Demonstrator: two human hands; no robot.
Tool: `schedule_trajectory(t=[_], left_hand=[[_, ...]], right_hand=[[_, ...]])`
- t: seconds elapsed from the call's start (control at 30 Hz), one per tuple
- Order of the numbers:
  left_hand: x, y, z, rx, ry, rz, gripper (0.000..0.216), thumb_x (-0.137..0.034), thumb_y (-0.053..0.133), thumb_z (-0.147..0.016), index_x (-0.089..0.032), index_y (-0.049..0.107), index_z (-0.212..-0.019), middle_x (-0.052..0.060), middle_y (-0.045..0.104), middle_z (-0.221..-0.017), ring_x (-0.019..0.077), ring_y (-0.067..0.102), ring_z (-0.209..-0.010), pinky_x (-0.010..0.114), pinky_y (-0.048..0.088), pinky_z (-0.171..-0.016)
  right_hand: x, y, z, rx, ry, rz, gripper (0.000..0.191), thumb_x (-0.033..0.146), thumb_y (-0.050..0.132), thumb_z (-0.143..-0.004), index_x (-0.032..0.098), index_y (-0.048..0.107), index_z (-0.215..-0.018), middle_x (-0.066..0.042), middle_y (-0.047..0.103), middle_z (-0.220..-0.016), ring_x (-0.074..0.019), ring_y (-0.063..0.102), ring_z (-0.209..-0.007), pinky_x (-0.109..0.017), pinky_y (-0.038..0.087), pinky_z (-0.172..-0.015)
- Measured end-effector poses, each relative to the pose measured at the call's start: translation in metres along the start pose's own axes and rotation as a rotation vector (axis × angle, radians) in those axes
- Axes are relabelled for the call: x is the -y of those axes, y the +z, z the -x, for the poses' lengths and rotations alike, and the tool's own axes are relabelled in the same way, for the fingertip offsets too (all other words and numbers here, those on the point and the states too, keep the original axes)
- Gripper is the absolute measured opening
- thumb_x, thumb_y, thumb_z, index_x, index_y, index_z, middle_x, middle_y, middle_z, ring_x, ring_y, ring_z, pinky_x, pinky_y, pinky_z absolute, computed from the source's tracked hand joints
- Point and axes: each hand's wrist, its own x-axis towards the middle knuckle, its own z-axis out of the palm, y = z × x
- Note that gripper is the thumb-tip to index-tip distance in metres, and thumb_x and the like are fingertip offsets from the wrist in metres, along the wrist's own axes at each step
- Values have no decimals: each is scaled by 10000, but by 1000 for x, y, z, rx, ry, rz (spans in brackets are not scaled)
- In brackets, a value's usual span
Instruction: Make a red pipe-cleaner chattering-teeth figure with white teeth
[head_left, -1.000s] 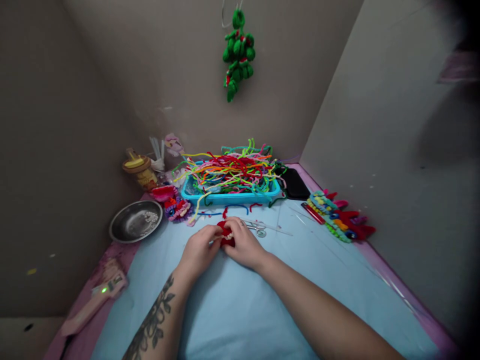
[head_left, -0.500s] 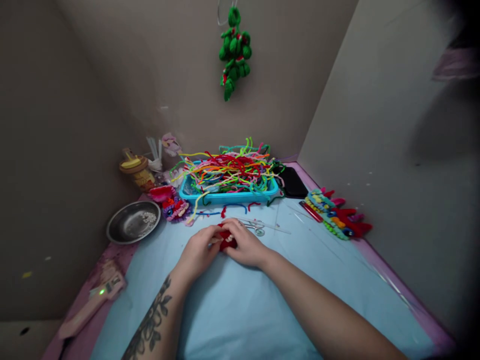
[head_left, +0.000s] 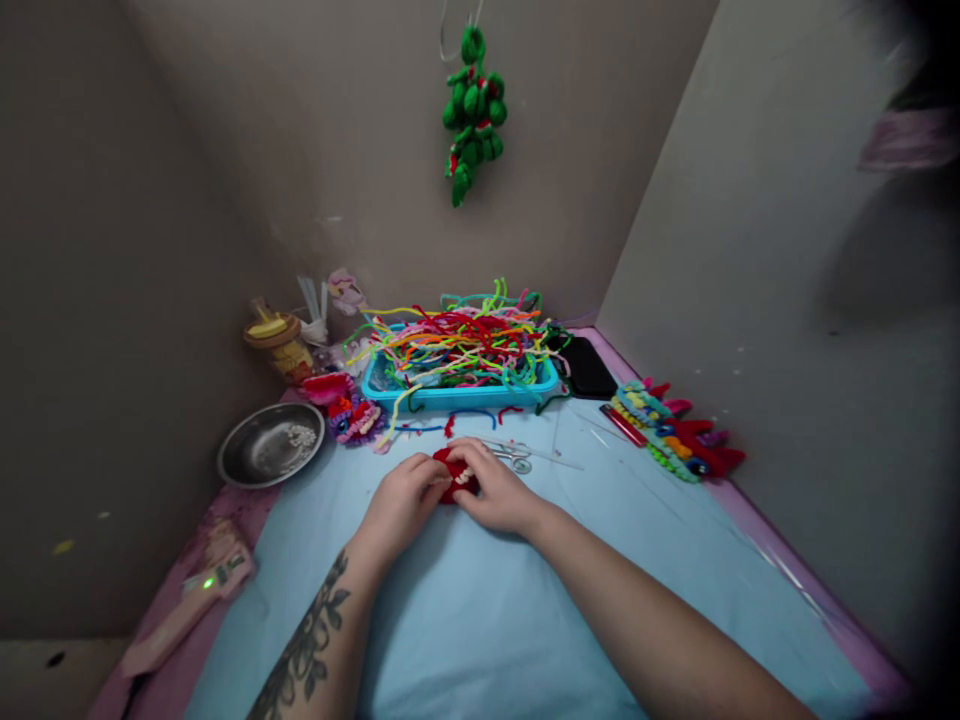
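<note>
In the head view a red fuzzy piece (head_left: 449,494) with a white coiled strip (head_left: 464,476) along it lies between my hands, low over the blue cloth. My left hand (head_left: 403,497) pinches its left side, with thumb and fingers together. From the right, my right hand (head_left: 501,492) curls around it, fingertips on the top edge and thumb at the lower edge. Both hands hide part of the piece. Just beyond my right hand lie silver scissors (head_left: 519,463).
A blue tray (head_left: 465,398) heaped with colourful pipe cleaners stands behind. To the left are a metal bowl (head_left: 236,447) with small white bits and a pink glue gun (head_left: 180,617) with a green light. Fuzzy colourful figures (head_left: 667,430) and a black phone (head_left: 589,367) lie right.
My fingers have shifted slightly on the red piece, and more of its red surface and white strip shows. The whole view has tilted a little; the other objects stay put.
</note>
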Motion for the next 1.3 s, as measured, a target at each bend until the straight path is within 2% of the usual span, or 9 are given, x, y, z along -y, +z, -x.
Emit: schedule_trajectory(t=[0.47,0.63,0.73,0.83,0.97,1.03,1.13,1.2,1.3], left_hand=[[3,3,-1,-33,13,-32,117,-200,543,-842,-205,660,-849,48,603,-846,169,572,-802,282,456,-738],[4,2,-1,-45,-3,28,132,-187,563,-817,-210,655,-908,58,597,-915,184,570,-870,311,456,-791],[4,-2,-1,-41,-52,113,294,-197,597,-787,-228,603,-1079,68,609,-1009,206,573,-947,348,445,-852],[5,-5,-1,-116,-155,268,666,-233,704,-694,-247,431,-1302,100,567,-1181,251,517,-1118,408,379,-961],[3,0,-4,-256,-439,619,988,-339,799,-577,-252,259,-1400,156,386,-1387,320,354,-1292,439,354,-982],[0,5,-6,-321,-609,837,901,-392,779,-607,-229,318,-1364,164,440,-1327,296,456,-1207,389,423,-904],[-6,10,-7,-313,-738,1146,604,-398,768,-635,-168,525,-1137,82,619,-955,171,615,-823,262,478,-688],[-11,9,-8,-239,-740,1332,386,-367,763,-657,-140,601,-924,22,617,-744,106,586,-635,210,458,-597],[-19,6,-8,-158,-660,1484,275,-318,737,-701,-114,645,-860,49,662,-756,110,609,-654,214,476,-648]], right_hand=[[0,1,1,18,7,-13,419,65,570,-701,211,495,-1085,-93,470,-1214,-215,430,-1193,-388,363,-1004],[-5,6,3,38,40,36,603,136,666,-652,211,443,-1207,-110,418,-1294,-254,361,-1261,-425,315,-1045],[-5,9,2,35,58,57,659,140,676,-642,211,422,-1246,-117,432,-1292,-267,375,-1250,-437,317,-1037],[-3,8,0,-9,79,46,608,140,675,-649,218,453,-1209,-105,493,-1225,-265,445,-1178,-431,353,-996],[0,4,-3,-159,242,-94,554,221,709,-648,232,479,-1152,-77,553,-1134,-253,532,-1063,-405,429,-903],[3,2,-5,-214,321,-249,500,255,701,-668,239,478,-1116,-56,584,-1093,-232,578,-996,-378,462,-849],[8,0,-8,-240,361,-501,439,296,677,-707,237,459,-1083,-31,632,-1008,-202,627,-894,-344,486,-789],[11,2,-8,-246,356,-573,428,324,676,-714,233,462,-1074,-27,644,-974,-199,633,-866,-332,489,-768],[14,6,-6,-265,352,-499,451,368,705,-692,218,493,-1060,-43,633,-983,-218,610,-895,-329,480,-757]])
